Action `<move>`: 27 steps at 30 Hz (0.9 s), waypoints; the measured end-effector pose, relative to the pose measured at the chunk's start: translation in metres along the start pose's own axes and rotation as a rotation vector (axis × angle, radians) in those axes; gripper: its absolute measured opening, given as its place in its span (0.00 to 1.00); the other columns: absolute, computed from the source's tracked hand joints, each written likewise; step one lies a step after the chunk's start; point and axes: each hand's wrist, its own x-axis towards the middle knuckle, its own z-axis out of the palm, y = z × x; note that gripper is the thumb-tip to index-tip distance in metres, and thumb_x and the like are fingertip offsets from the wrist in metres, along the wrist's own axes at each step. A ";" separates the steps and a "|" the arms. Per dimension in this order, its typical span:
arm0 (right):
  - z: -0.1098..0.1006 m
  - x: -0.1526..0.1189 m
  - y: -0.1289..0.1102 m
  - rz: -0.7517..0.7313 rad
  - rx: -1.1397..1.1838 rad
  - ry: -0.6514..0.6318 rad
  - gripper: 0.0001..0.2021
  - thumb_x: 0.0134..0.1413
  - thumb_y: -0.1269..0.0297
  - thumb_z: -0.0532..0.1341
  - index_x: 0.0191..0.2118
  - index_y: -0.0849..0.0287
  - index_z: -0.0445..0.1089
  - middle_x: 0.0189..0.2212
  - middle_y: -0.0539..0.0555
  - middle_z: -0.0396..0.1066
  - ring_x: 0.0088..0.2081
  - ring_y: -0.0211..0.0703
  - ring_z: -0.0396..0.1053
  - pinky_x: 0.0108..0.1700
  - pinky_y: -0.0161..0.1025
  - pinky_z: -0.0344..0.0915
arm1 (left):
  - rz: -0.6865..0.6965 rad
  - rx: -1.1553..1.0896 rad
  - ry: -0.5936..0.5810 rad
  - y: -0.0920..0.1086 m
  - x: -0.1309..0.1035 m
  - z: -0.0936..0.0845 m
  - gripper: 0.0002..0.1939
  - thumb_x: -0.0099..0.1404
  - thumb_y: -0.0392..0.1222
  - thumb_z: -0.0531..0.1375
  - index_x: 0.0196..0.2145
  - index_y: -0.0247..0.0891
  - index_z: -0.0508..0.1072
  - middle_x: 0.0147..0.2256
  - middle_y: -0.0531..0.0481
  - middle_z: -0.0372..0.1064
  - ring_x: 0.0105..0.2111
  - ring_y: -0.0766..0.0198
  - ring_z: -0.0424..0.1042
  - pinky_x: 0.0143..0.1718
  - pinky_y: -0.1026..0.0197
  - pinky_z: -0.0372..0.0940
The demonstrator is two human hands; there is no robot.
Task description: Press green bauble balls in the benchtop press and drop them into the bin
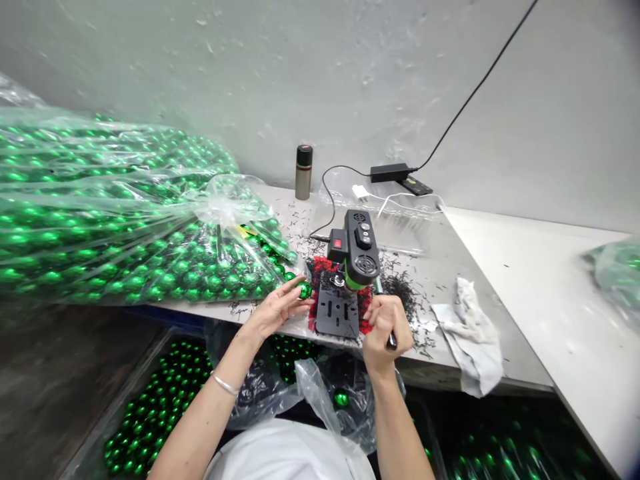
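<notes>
A shiny green ball (305, 289) sits in the fingertips of my left hand (278, 305), beside the opening of a clear bag packed with green balls. My right hand (389, 330) is wrapped round the black-ended lever handle (392, 342) of a small black bench press (363, 250). The press has a slotted black base plate (338, 305) standing on red material strewn with black slivers. On its left side is a box with a red switch (338, 243). The ball is to the left of the base plate.
A large knotted bag of green balls (125, 220) covers the table's left. Behind the press stand a flask (303, 173) and a power adapter (390, 173) with cables. A white cloth (473, 340) hangs over the right front edge. Below is an open bag of green balls (160, 400).
</notes>
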 end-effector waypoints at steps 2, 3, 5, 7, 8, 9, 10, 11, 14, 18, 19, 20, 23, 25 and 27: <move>-0.001 0.001 0.000 -0.004 -0.012 -0.011 0.18 0.67 0.67 0.51 0.24 0.56 0.61 0.23 0.48 0.63 0.25 0.37 0.63 0.28 0.37 0.58 | -0.035 -0.083 -0.010 -0.005 -0.001 0.003 0.24 0.66 0.43 0.66 0.58 0.38 0.72 0.42 0.43 0.79 0.42 0.57 0.81 0.45 0.58 0.75; -0.002 0.001 0.000 -0.008 -0.016 -0.014 0.18 0.67 0.67 0.52 0.24 0.56 0.62 0.23 0.48 0.63 0.25 0.37 0.63 0.28 0.37 0.58 | -0.054 -0.115 -0.013 -0.007 -0.001 0.005 0.22 0.68 0.45 0.64 0.57 0.37 0.73 0.43 0.42 0.79 0.43 0.56 0.81 0.45 0.58 0.75; -0.002 0.002 0.000 -0.012 -0.020 -0.020 0.17 0.67 0.68 0.52 0.24 0.57 0.62 0.23 0.48 0.64 0.25 0.36 0.64 0.28 0.37 0.58 | -0.086 -0.166 0.010 -0.011 0.002 0.008 0.18 0.70 0.46 0.61 0.55 0.36 0.75 0.43 0.40 0.79 0.41 0.57 0.81 0.41 0.60 0.76; -0.002 0.002 0.000 -0.016 -0.020 -0.020 0.17 0.67 0.69 0.52 0.24 0.57 0.62 0.23 0.48 0.64 0.26 0.36 0.64 0.29 0.37 0.59 | -0.114 -0.204 0.063 -0.014 0.006 0.012 0.14 0.72 0.44 0.60 0.50 0.34 0.77 0.40 0.41 0.80 0.36 0.61 0.81 0.34 0.65 0.76; -0.002 0.002 0.000 -0.021 -0.017 -0.018 0.17 0.67 0.69 0.52 0.24 0.57 0.61 0.23 0.48 0.64 0.26 0.36 0.64 0.29 0.37 0.59 | -0.129 -0.220 0.089 -0.016 0.008 0.013 0.13 0.72 0.43 0.59 0.47 0.33 0.77 0.38 0.42 0.80 0.34 0.62 0.81 0.31 0.67 0.75; -0.002 0.002 0.000 -0.029 -0.013 -0.018 0.17 0.67 0.69 0.52 0.24 0.57 0.61 0.23 0.48 0.64 0.27 0.36 0.64 0.30 0.37 0.59 | -0.147 -0.236 0.106 -0.018 0.010 0.014 0.12 0.73 0.43 0.58 0.45 0.33 0.78 0.36 0.42 0.79 0.32 0.64 0.80 0.28 0.69 0.74; -0.002 0.002 0.000 -0.036 -0.011 -0.019 0.17 0.67 0.69 0.52 0.24 0.57 0.61 0.23 0.48 0.64 0.27 0.36 0.64 0.30 0.37 0.59 | -0.169 -0.253 0.112 -0.019 0.011 0.015 0.12 0.73 0.43 0.58 0.43 0.32 0.78 0.35 0.43 0.79 0.31 0.65 0.80 0.27 0.70 0.73; -0.002 0.002 0.000 -0.039 -0.012 -0.020 0.17 0.67 0.69 0.51 0.23 0.57 0.61 0.24 0.48 0.64 0.27 0.36 0.64 0.30 0.37 0.59 | -0.192 -0.270 0.106 -0.020 0.011 0.015 0.13 0.73 0.43 0.58 0.42 0.31 0.78 0.34 0.43 0.79 0.30 0.66 0.79 0.26 0.71 0.73; -0.002 0.002 -0.001 -0.039 -0.029 -0.016 0.18 0.67 0.69 0.51 0.23 0.57 0.60 0.23 0.48 0.64 0.27 0.36 0.64 0.30 0.37 0.58 | -0.246 -0.307 0.061 -0.023 0.012 0.014 0.14 0.73 0.44 0.58 0.39 0.29 0.78 0.33 0.42 0.78 0.27 0.69 0.77 0.25 0.74 0.72; -0.002 0.002 0.000 -0.034 -0.048 -0.009 0.19 0.67 0.68 0.51 0.23 0.56 0.59 0.23 0.49 0.63 0.26 0.37 0.64 0.29 0.38 0.58 | -0.267 -0.335 0.038 -0.026 0.013 0.015 0.12 0.73 0.41 0.59 0.38 0.29 0.77 0.36 0.42 0.78 0.26 0.71 0.76 0.28 0.73 0.73; -0.002 0.002 0.000 -0.035 -0.050 -0.010 0.18 0.68 0.68 0.51 0.23 0.56 0.59 0.23 0.49 0.64 0.26 0.37 0.64 0.29 0.38 0.58 | -0.256 -0.346 0.048 -0.028 0.014 0.015 0.10 0.72 0.40 0.59 0.38 0.29 0.77 0.36 0.42 0.78 0.27 0.70 0.77 0.30 0.72 0.75; -0.002 0.002 0.000 -0.040 -0.051 -0.011 0.18 0.67 0.68 0.51 0.23 0.56 0.60 0.23 0.48 0.64 0.26 0.37 0.64 0.29 0.38 0.58 | -0.241 -0.358 0.061 -0.029 0.015 0.017 0.09 0.72 0.38 0.59 0.38 0.29 0.76 0.37 0.41 0.78 0.29 0.68 0.78 0.33 0.71 0.76; -0.002 0.002 0.000 -0.046 -0.046 -0.013 0.18 0.67 0.69 0.51 0.23 0.56 0.60 0.23 0.48 0.64 0.26 0.36 0.64 0.29 0.37 0.59 | -0.193 -0.359 0.101 -0.032 0.017 0.020 0.06 0.70 0.33 0.59 0.38 0.29 0.76 0.37 0.40 0.79 0.37 0.64 0.80 0.41 0.67 0.77; -0.002 0.002 -0.001 -0.039 -0.047 -0.014 0.18 0.67 0.69 0.51 0.23 0.56 0.60 0.23 0.48 0.64 0.26 0.36 0.64 0.30 0.37 0.59 | -0.161 -0.313 0.117 -0.034 0.018 0.021 0.04 0.68 0.33 0.61 0.39 0.30 0.76 0.38 0.40 0.80 0.40 0.61 0.81 0.45 0.63 0.77; -0.001 0.002 -0.001 -0.034 -0.055 -0.013 0.18 0.67 0.69 0.51 0.23 0.56 0.60 0.23 0.48 0.63 0.26 0.37 0.64 0.30 0.38 0.59 | -0.114 -0.247 0.139 -0.037 0.020 0.021 0.06 0.65 0.33 0.64 0.41 0.32 0.76 0.39 0.42 0.80 0.42 0.60 0.80 0.48 0.61 0.76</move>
